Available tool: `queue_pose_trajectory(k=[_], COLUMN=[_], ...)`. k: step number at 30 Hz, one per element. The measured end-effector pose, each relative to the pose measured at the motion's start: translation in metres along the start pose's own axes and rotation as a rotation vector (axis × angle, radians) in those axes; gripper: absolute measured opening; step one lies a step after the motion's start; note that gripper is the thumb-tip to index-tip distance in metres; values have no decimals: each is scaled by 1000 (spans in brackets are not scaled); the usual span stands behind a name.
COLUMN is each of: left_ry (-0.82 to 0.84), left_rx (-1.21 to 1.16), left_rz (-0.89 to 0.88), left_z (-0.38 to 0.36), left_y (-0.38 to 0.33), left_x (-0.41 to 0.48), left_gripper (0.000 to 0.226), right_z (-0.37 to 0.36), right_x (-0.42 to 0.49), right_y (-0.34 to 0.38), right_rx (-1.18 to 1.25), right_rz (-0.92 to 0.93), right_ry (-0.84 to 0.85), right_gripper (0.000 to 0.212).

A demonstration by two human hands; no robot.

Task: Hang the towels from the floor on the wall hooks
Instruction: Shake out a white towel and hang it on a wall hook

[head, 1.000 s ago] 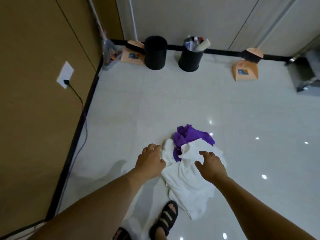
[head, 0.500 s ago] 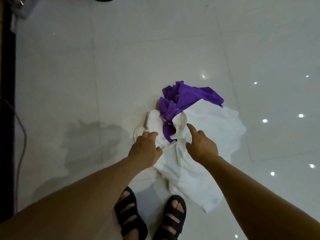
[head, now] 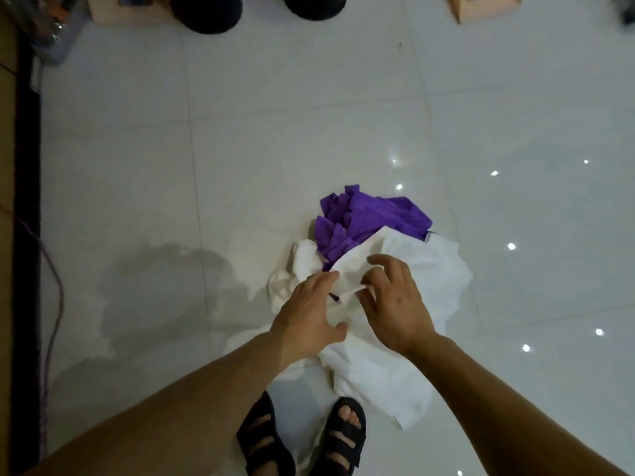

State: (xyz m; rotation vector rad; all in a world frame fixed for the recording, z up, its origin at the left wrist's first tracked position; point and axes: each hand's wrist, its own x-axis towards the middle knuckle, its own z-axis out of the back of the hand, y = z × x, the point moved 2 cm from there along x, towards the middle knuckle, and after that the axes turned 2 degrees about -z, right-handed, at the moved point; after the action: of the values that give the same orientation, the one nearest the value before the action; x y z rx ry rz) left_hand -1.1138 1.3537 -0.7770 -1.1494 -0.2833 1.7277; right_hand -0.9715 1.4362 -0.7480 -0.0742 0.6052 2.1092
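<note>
Both on white towel (head: 395,376): left hand (head: 307,314) fingers straight, right hand (head: 398,307) fingers pinching.

Indoor room of an office or commercial type; the exact use cannot be told. Evidence: a glossy white tiled floor (head: 275,132) reflecting ceiling spotlights, a black skirting strip (head: 25,201) below a brown panelled wall (head: 6,166) at left, two black cylindrical bins (head: 206,12) and a peach-coloured box (head: 488,6) at the far edge, and a thin purple cable (head: 56,304) trailing near left.
</note>
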Motion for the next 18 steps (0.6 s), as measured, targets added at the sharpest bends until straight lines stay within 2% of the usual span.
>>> queue_pose_trajectory(k=[3, 5, 8, 10, 12, 15, 16, 18], left_ry=[-21, -23, -13, -38, -99, -280, -345, -406], left_rx=[-150, -192, -216, -245, -308, -331, -411, -616], left_rz=[-9, 13, 63, 79, 104, 102, 114, 149], left_z=[47, 81, 127, 153, 175, 203, 214, 239], left_y=[-49, -78, -114, -137, -157, -181, -190, -211], left_x=[-26, -49, -95, -126, -156, -203, -220, -256], left_gripper=[88, 70, 44, 41, 42, 48, 45, 26], right_z=[89, 149, 235, 285, 328, 380, 396, 425], right_x=[-10, -18, -31, -36, -40, -52, -57, -69], right_y=[53, 91, 144, 179, 212, 257, 270, 291], right_rx=[238, 417, 698, 840, 972, 1136, 1195, 1303], right_rz=[3, -5, -31, -17, 11, 60, 60, 84], right_ry=[-45, -92, -225, -259, -255, -248, -234, -197], right_gripper=[10, 6, 15, 9, 2, 12, 18, 29])
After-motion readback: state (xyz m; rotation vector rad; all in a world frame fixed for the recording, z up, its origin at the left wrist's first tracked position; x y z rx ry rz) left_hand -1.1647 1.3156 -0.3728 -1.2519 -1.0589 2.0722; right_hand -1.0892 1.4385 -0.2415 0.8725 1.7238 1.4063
